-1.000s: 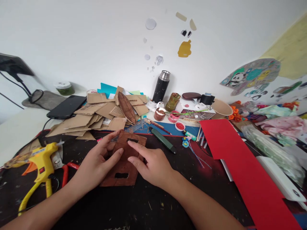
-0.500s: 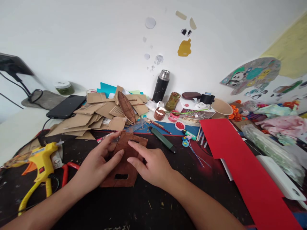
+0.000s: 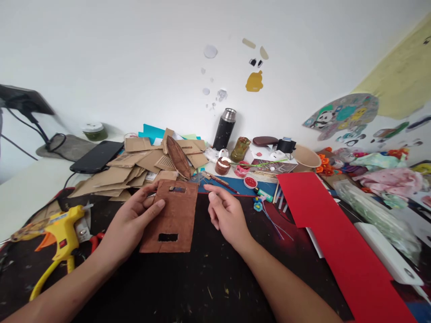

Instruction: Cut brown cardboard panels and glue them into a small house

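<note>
A dark, scuffed table (image 3: 208, 287) carries a long red sheet (image 3: 336, 233) on the right and a heap of cardboard scraps (image 3: 134, 166) at the back. In front of that heap sits the brown slotted panel (image 3: 175, 215) — the left hand (image 3: 129, 222) clamps its left edge, thumb on top. The right hand (image 3: 227, 215) hovers just beside the panel's right edge, fingers loosely curled — whether they pinch anything cannot be told. A yellow glue gun (image 3: 59, 229) lies far left.

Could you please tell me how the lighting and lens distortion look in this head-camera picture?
Head view: soft, even light, with only faint shadows under the left hand and the brown cardboard panel. Wide-angle bending curves the table's far edge and stretches the red sheet toward the corner. The yellow glue gun looks sharp, with no harsh glare.
</note>
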`<state>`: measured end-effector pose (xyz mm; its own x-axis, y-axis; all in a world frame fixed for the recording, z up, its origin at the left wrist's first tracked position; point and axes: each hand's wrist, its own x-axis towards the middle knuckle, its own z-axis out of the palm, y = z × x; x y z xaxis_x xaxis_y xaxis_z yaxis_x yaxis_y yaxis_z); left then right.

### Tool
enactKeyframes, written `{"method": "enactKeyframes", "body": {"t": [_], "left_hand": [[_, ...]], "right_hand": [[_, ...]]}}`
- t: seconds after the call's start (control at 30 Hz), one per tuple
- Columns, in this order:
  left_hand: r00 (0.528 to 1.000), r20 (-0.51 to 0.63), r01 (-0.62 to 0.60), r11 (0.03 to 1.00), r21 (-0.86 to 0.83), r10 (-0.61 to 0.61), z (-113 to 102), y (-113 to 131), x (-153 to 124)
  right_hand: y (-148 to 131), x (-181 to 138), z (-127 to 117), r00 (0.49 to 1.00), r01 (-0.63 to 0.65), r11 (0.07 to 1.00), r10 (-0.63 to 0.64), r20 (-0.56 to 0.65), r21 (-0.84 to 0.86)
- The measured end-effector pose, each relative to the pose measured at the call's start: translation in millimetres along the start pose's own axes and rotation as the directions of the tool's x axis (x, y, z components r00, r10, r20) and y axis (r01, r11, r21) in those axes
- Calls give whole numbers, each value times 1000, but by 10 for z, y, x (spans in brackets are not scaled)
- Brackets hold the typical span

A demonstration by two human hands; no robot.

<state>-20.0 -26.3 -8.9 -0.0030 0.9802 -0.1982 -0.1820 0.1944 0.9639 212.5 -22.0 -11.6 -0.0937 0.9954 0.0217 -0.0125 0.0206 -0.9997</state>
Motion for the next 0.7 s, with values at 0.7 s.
{"method": "enactKeyframes", "body": {"t": [0.7], "left_hand": [[982, 191, -21, 994, 103, 1, 10, -53, 42]], "right_hand": [[112, 48, 52, 993, -119, 974, 114, 36, 194]]}}
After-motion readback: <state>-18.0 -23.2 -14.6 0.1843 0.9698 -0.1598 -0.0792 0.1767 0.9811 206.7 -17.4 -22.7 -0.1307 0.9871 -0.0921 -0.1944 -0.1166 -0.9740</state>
